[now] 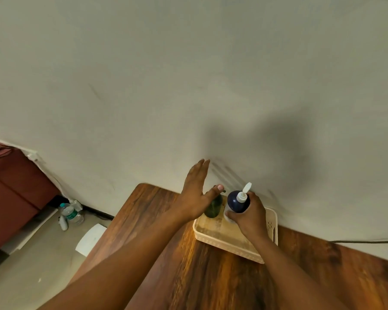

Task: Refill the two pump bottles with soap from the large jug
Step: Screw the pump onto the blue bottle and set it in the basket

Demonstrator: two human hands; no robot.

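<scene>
A dark blue pump bottle (236,202) with a white pump head stands in a cream plastic basket (221,241) at the far edge of the wooden table (188,276). My right hand (250,214) grips that bottle around its body. Beside it on the left stands a dark green bottle (213,206), partly hidden by my left hand (194,198). My left hand is above and beside the green bottle with fingers straight and thumb spread over its top. No large jug is in view.
A pale wall stands right behind the basket. A black cable (365,241) runs along the table's back right. On the floor at left are a plastic water bottle (71,213), a white sheet (91,239) and a maroon sofa (11,191).
</scene>
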